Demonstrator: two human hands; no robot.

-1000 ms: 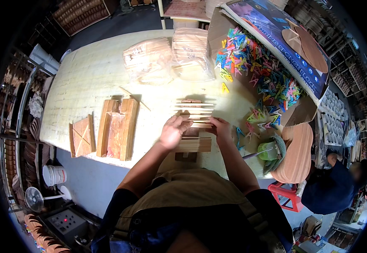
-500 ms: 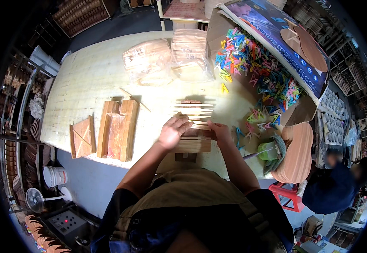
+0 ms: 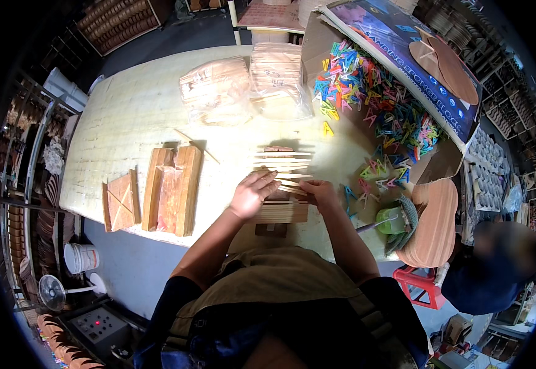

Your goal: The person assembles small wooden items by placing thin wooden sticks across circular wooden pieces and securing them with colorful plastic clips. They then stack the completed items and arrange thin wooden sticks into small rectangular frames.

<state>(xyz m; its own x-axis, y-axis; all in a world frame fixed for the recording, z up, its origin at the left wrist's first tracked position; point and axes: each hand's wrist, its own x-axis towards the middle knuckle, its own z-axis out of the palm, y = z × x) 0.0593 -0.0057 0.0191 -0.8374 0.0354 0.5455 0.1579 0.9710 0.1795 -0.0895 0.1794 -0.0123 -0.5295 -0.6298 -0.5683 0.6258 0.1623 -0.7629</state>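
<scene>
Mid-frame, the left hand [image 3: 249, 195] and right hand [image 3: 321, 193] pinch thin wooden strips [image 3: 290, 182], fingers nearly closed. Upper right, a box [image 3: 376, 40] shows pale printed lettering; a clear bag [image 3: 275, 71], upper centre, bears handwriting.

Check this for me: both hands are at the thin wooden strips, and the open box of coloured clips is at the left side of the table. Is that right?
Not quite: the head view shows the open box of coloured clips at the table's right side. The left hand and right hand are indeed at the thin wooden strips.
</scene>
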